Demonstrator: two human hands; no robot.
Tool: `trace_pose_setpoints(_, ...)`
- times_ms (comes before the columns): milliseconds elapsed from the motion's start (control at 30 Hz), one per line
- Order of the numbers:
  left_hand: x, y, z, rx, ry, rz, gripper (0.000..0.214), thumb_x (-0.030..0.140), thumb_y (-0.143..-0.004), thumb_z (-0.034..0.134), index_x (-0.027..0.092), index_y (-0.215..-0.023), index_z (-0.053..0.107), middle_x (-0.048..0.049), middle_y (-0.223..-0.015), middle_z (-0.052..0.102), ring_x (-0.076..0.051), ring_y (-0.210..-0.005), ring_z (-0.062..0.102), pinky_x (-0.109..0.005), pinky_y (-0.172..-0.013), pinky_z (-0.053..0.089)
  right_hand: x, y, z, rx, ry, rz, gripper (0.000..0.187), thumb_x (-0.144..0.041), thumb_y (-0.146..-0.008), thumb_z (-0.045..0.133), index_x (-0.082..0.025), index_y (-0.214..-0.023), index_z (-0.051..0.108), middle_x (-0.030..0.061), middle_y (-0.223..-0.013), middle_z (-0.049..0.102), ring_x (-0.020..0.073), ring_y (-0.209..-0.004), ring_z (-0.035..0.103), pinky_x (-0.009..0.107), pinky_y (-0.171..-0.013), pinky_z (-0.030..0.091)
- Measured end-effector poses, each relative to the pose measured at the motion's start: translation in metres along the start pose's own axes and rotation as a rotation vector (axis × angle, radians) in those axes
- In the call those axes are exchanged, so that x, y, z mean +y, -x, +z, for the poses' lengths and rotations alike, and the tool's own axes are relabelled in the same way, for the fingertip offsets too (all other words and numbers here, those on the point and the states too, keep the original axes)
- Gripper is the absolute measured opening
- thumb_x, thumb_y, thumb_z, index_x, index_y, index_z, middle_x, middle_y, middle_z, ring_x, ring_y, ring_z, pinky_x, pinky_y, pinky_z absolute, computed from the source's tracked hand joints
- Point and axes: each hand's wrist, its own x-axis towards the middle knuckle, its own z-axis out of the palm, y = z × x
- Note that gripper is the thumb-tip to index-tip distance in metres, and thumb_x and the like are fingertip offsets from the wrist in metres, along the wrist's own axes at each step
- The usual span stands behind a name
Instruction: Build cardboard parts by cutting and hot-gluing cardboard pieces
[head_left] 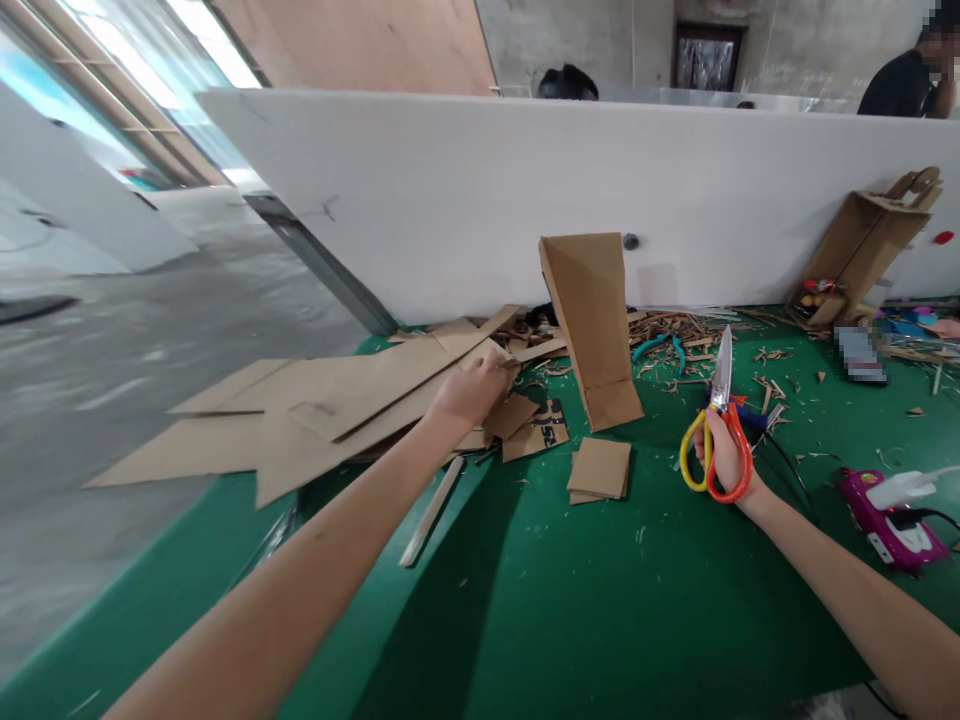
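My left hand reaches into a pile of flat cardboard sheets, its fingers curled on a piece of cardboard at the pile's right end; the fingertips are partly hidden. In my right hand is a pair of scissors with one yellow and one red handle, blades pointing up and away from me. Between the hands lie two small stacked cardboard squares. Behind them a tall, open-sided folded cardboard piece stands upright. A printed cardboard scrap rests close to my left hand.
A white partition closes off the back of the green table. Cardboard shavings and teal-handled pliers lie along it. At right are a purple power strip, a phone and a tall cardboard construction. A person is beyond the partition.
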Motion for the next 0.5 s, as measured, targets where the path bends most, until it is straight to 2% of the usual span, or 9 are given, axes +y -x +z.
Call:
trace_pose_setpoints(100, 0.004, 0.002, -0.001, -0.003, -0.039, -0.041, 0.035, 0.011, -0.086, 0.042, 0.005, -0.109, 0.068, -0.0281, -0.144, 0.043, -0.04, -0.116, 0.053, -0.047, -0.087, 0.049, -0.002, 0.001, 0.001, 0.008, -0.018, -0.004, 0.05, -0.068, -0.076, 0.065, -0.021, -0.063, 0.056, -0.002, -0.057, 0.056, 0.0111, -0.048, 0.049, 0.024, -0.043, 0.038)
trace_pose_setpoints(200, 0.006, 0.008, 0.002, 0.003, -0.064, -0.105, 0.038, 0.012, -0.088, 0.04, 0.004, -0.116, 0.065, -0.029, -0.149, 0.037, -0.046, -0.12, 0.048, -0.054, -0.085, 0.048, -0.005, 0.002, 0.002, 0.016, -0.033, -0.006, 0.05, -0.068, -0.075, 0.066, -0.021, -0.064, 0.056, -0.0021, -0.058, 0.055, 0.0112, -0.05, 0.049, 0.024, -0.044, 0.039)
trace_pose_setpoints(267, 0.004, 0.011, 0.003, 0.008, -0.071, -0.139, 0.04, 0.012, -0.09, 0.038, 0.002, -0.12, 0.062, -0.0312, -0.146, 0.039, -0.048, -0.121, 0.045, -0.055, -0.083, 0.048, -0.005, 0.002, 0.003, 0.008, -0.034, -0.007, 0.05, -0.069, -0.075, 0.066, -0.021, -0.064, 0.056, -0.0022, -0.059, 0.055, 0.0112, -0.05, 0.049, 0.024, -0.044, 0.039)
trace_pose_setpoints(367, -0.004, 0.011, 0.004, 0.0, -0.057, -0.154, 0.034, 0.01, -0.093, 0.039, -0.003, -0.115, 0.062, -0.0344, -0.136, 0.046, -0.046, -0.119, 0.048, -0.051, -0.083, 0.049, -0.005, 0.002, 0.002, 0.009, -0.042, -0.003, 0.051, -0.07, -0.074, 0.067, -0.021, -0.064, 0.056, -0.0021, -0.058, 0.055, 0.0115, -0.05, 0.048, 0.024, -0.043, 0.038)
trace_pose_setpoints(433, -0.009, 0.009, 0.005, -0.01, -0.024, -0.138, 0.028, 0.017, -0.096, 0.047, 0.001, -0.114, 0.062, -0.0282, -0.128, 0.054, -0.039, -0.115, 0.054, -0.049, -0.085, 0.05, -0.005, 0.002, 0.002, 0.008, -0.047, -0.002, 0.051, -0.07, -0.073, 0.067, -0.021, -0.065, 0.056, -0.002, -0.058, 0.055, 0.0115, -0.05, 0.048, 0.024, -0.043, 0.037)
trace_pose_setpoints(500, -0.012, 0.007, 0.007, -0.014, 0.044, -0.072, 0.031, 0.028, -0.095, 0.058, 0.008, -0.118, 0.06, -0.018, -0.123, 0.059, -0.029, -0.109, 0.06, -0.046, -0.088, 0.053, -0.004, 0.002, 0.002, 0.006, -0.044, -0.003, 0.051, -0.069, -0.074, 0.067, -0.02, -0.065, 0.056, -0.0019, -0.059, 0.054, 0.0114, -0.05, 0.048, 0.024, -0.044, 0.037)
